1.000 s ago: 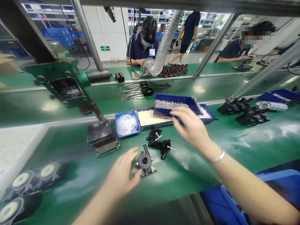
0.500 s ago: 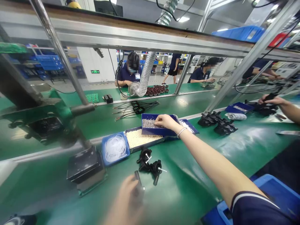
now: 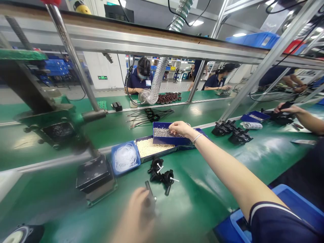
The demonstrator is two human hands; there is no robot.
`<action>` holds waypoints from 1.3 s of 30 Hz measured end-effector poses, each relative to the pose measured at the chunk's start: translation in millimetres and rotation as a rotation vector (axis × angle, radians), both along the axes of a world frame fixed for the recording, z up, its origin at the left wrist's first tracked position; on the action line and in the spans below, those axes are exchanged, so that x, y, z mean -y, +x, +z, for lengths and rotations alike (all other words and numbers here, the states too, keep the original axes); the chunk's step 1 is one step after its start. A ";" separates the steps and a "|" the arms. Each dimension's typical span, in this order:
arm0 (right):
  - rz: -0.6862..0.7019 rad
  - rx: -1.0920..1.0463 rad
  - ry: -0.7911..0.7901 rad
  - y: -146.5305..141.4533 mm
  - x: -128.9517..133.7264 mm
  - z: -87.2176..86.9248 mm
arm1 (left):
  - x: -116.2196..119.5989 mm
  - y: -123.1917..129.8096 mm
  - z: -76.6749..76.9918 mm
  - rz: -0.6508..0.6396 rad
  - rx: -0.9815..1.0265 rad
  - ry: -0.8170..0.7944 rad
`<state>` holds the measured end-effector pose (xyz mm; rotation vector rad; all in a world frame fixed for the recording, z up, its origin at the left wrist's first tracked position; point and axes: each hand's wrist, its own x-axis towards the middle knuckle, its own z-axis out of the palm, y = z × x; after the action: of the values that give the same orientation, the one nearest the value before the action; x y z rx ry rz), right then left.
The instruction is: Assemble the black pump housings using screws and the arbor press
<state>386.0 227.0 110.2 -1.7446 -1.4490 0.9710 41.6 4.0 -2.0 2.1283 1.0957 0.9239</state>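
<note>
My left hand, blurred, is closed around a black plastic part whose tube-like stem points up and away. My right hand reaches into a blue bin of small metal pieces, which look like screws. Its fingers are pinched together at the surface of the pile, and whatever is between them is hidden. Between my hands, on the green bench, lie several black plastic parts with thin white tubes sticking out.
A blue tray of clear tubing and a tray of cream pieces adjoin the bin. At left stands a green press with a dark block. Black parts and a co-worker's hand are at right.
My right hand has shifted slightly within the metal pieces and its fingers are more bunched. The left hand keeps the black part in about the same place. The view has turned slightly.
</note>
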 end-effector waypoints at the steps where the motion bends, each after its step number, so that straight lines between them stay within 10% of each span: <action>1: -0.011 -0.012 0.001 -0.4 0.5 1.4 | 0.4 -0.3 0.9 0.000 0.002 -0.003; 10: -0.043 -0.083 0.213 -28.2 20.7 33.0 | -12.1 -14.3 6.0 0.036 0.086 0.021; 17: 0.528 -0.126 0.205 -132.1 131.1 31.9 | -33.6 2.8 66.2 0.084 0.516 -0.355; 21: 0.530 -0.201 0.242 -165.2 167.9 17.7 | -43.4 2.0 86.8 0.015 0.570 -0.493; 39: 0.248 -0.587 0.008 -124.3 187.0 -29.9 | -46.8 1.9 35.6 0.140 0.159 -0.271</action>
<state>261.7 40.0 80.3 -1.1416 -1.2809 1.4539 43.4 50.8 33.6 1.7481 1.2240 0.9320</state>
